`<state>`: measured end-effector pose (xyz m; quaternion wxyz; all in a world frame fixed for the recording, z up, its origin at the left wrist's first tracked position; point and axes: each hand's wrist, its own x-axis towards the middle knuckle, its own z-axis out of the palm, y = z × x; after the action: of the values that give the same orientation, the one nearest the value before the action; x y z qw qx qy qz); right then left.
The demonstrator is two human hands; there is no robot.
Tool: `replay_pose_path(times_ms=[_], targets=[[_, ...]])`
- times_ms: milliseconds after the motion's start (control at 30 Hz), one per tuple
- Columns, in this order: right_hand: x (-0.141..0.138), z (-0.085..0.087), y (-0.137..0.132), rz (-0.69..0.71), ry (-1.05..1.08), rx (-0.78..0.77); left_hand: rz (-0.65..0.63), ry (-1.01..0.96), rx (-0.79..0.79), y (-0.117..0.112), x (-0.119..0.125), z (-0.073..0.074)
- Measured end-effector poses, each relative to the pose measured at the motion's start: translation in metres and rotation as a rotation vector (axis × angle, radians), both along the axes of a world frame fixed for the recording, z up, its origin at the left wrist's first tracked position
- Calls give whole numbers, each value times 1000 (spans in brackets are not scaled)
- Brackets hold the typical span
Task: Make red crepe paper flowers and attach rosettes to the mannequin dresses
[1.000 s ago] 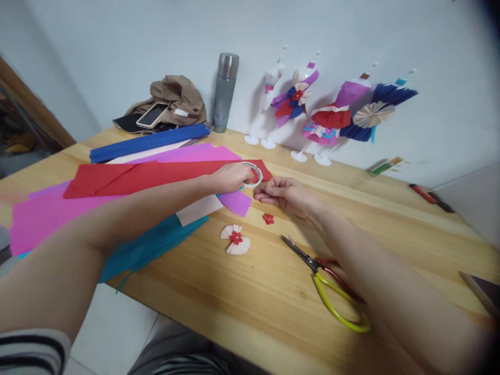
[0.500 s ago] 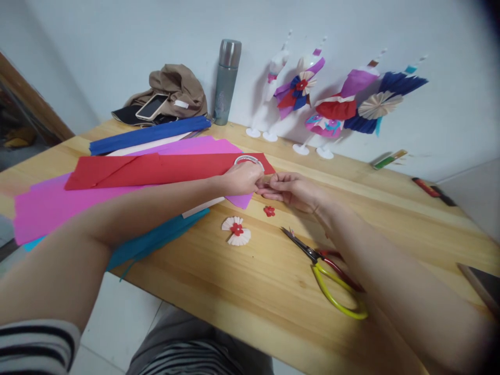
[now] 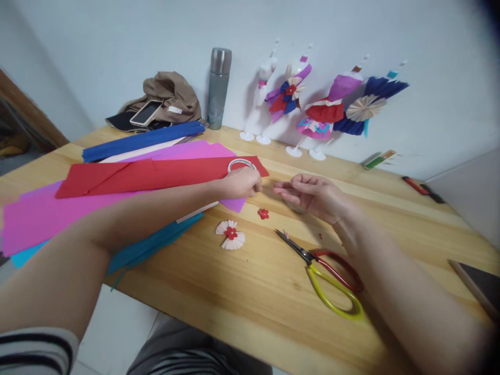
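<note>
My left hand (image 3: 244, 181) is closed, its fingertips tucked under and hidden, over the end of the red paper (image 3: 117, 174). A white ring (image 3: 234, 164), like a roll of tape, shows just behind its knuckles. To the right, apart from it, my right hand (image 3: 314, 195) hovers with thumb and forefinger pinched together and the other fingers stretched; anything between them is too small to see. Below the hands lie a small red paper flower (image 3: 263, 213) and a pale pleated paper bow (image 3: 230, 234) with a red flower at its centre. Scissors (image 3: 308, 255) rest by my right forearm.
Pink paper (image 3: 35, 213), blue paper (image 3: 144, 140) and teal paper (image 3: 160, 242) lie left. Behind stand a flask (image 3: 219, 88), a brown cloth heap (image 3: 172, 96) with a phone (image 3: 146, 113), and several paper-dressed figures (image 3: 291, 94) on thin stands. A dark flat device (image 3: 478, 284) sits right.
My two hands, together half a second ago, have come apart; my right hand has moved right. The view has shifted slightly. The paper flower and scissors stay in place on the table.
</note>
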<state>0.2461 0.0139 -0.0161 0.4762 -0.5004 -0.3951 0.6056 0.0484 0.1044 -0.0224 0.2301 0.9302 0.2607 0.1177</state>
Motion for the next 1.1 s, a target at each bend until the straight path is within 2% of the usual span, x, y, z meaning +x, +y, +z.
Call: replay_pose_path(times_ms=[267, 400, 567, 667, 800, 900, 1100], targets=[[36, 4, -11, -136, -39, -3, 20, 26, -18, -3, 15, 2], [56, 1, -16, -191, -66, -34, 19, 22, -31, 1, 23, 3], [62, -6, -16, -199, -72, -93, 3, 8, -42, 4, 37, 7], [62, -6, -15, -212, -53, -82, -2, -11, -38, 0, 40, 15], [64, -3, -16, -247, -71, -61, 17, -35, -46, -9, 34, 30], [66, -1, -17, -264, -89, -39, 40, -83, -108, -15, 23, 39], [64, 5, -20, -333, -75, -7, 173, -142, -245, -38, -5, 48]])
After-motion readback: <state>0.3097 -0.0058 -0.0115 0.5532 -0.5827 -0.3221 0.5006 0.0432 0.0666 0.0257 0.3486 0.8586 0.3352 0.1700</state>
